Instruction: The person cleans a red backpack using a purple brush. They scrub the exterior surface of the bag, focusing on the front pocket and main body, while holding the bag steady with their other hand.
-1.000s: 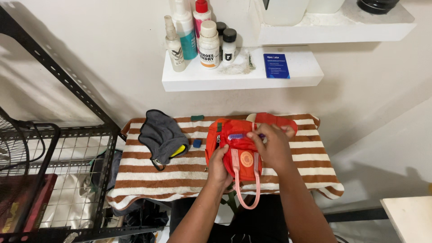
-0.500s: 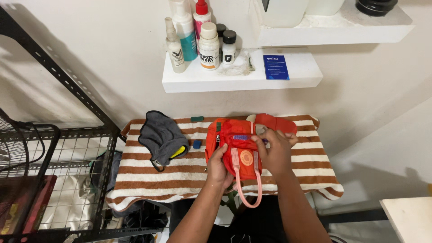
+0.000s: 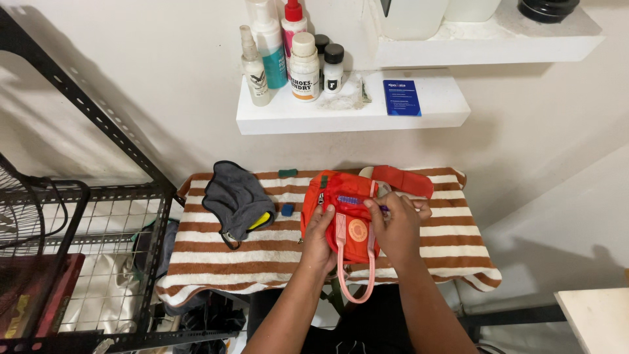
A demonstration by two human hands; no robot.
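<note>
A small orange-red bag [image 3: 344, 200] with a pink strap loop [image 3: 357, 282] lies on a brown and white striped towel [image 3: 216, 252]. My left hand [image 3: 319, 236] grips the bag's left side. My right hand [image 3: 396, 223] rests on the bag's right side, its fingertips pinching a small blue-purple thing at the top of the front pocket. The bag's red flap [image 3: 406, 180] lies open toward the back right.
A grey cloth [image 3: 232, 196] with a yellow item under it and two small blue-green pieces [image 3: 287, 210] lie left of the bag. A white wall shelf [image 3: 350, 108] holds bottles and a blue card. A black metal rack [image 3: 85, 216] stands at left.
My right hand has slid from the bag's top edge to the right of the front pocket. The bag and my left hand have stayed in place.
</note>
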